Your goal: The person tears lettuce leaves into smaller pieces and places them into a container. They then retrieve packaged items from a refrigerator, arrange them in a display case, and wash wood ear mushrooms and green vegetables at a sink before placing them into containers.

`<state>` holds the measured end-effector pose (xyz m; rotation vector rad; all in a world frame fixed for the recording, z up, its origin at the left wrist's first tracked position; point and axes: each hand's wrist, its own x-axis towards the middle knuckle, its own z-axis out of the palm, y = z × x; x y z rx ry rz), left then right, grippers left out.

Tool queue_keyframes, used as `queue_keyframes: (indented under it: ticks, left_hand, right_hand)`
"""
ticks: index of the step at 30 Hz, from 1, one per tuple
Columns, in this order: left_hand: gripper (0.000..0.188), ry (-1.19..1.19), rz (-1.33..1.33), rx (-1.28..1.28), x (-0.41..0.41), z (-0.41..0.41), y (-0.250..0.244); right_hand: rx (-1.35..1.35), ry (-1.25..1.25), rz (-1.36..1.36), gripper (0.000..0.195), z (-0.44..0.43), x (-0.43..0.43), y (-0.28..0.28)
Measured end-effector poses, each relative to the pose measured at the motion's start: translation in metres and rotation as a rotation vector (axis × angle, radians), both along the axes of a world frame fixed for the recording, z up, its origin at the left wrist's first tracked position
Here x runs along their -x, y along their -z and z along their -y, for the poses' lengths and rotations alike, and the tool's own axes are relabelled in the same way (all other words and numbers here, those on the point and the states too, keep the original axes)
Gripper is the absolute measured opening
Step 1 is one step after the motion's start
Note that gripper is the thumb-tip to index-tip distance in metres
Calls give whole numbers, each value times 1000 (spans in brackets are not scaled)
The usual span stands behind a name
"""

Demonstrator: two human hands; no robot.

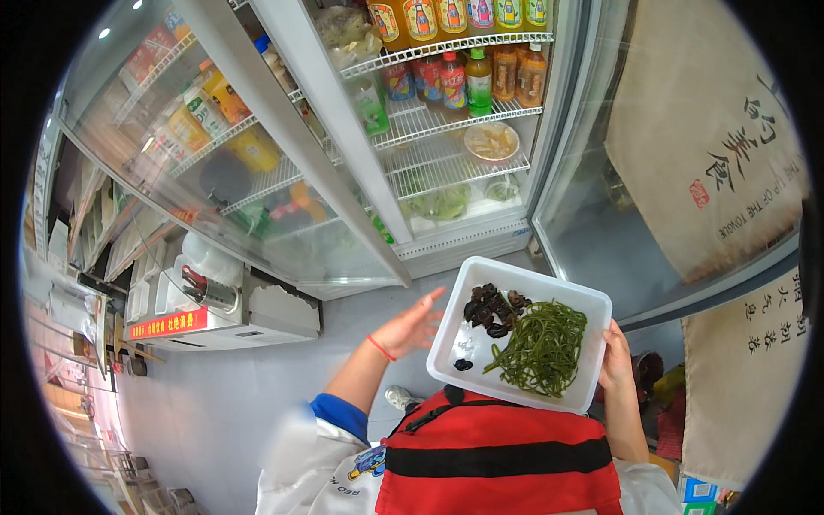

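Note:
A white plastic tray point(438, 354) is held in front of my body by my right hand point(618, 357), which grips its right rim. In it lie a tangle of green seaweed strips point(544, 351) and a small heap of black wood ear fungus point(488, 310). One dark piece of fungus point(463, 364) rests apart near the tray's left side. My left hand point(409, 328) is just left of the tray, fingers spread and slightly blurred, with nothing in it. The thumb of the right hand shows at the rim; its other fingers are mostly hidden.
Ahead stands a glass-door refrigerator point(467, 235) with wire shelves of bottles point(453, 80), a bowl point(492, 140) and bagged greens point(444, 201). Its left glass door point(309, 193) swings out towards me. Cloth curtains point(695, 141) hang at right. A counter point(283, 312) with a utensil holder point(219, 295) is at left.

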<state>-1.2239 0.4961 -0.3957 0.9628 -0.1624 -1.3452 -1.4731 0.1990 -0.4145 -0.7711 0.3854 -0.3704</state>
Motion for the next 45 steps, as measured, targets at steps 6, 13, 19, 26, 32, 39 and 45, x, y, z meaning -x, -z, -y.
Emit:
queue_keyframes:
  ticks: [6, 13, 19, 26, 32, 39, 45]
  left_hand:
    - [71, -66, 128, -115, 40, -2, 11]
    - [66, -388, -50, -82, 40, -83, 18]
    - [49, -797, -44, -133, 83, -182, 26]
    - [41, -1146, -61, -174, 116, -232, 26]
    - [48, -1338, -133, -137, 144, -295, 61]
    - [56, -1476, -25, -184, 127, -369, 27]
    - [68, -1565, 57, -157, 142, -486, 3]
  right_hand:
    - [-52, -1, -113, 29, 2, -16, 21]
    - [-519, 857, -503, 35, 182, 138, 238]
    - [-300, 798, -396, 43, 231, 85, 152]
    - [-162, 609, -551, 41, 198, 85, 141]
    - [-227, 156, -528, 44, 76, 36, 125]
    - [-171, -56, -535, 40, -52, -91, 115]
    - [25, 23, -661, 34, -140, -222, 104]
